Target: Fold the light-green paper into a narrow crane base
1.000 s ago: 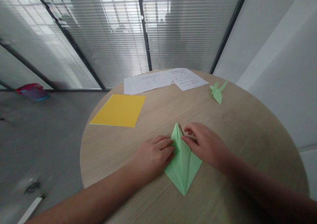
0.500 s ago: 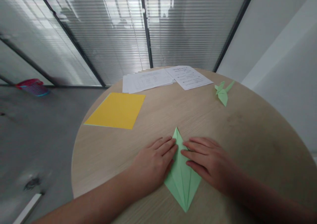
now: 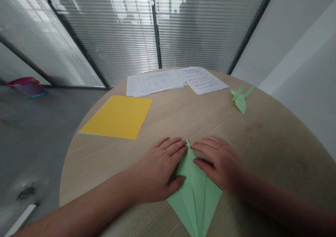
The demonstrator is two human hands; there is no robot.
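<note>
A green folded sheet of origami paper lies flat on the table in front of me, diamond-shaped with lengthwise creases. Its narrow tip points away from me, and the near point runs to the bottom edge of the view. My left hand rests on its left side, fingers stretched toward the tip and thumb apart on the paper. Against the right edge lies my right hand, fingers extended with the fingertips close to the tip. Both hands are open and press on the paper rather than grasp it.
Yellow paper lies on the round wooden table at the left. Printed sheets are at the back, and a folded green paper crane sits at the right. A red and blue basket stands on the floor.
Both hands have slid up toward the far tip of the green paper. The left thumb has spread away from its fingers. The view has shifted slightly, bringing the paper nearer.
</note>
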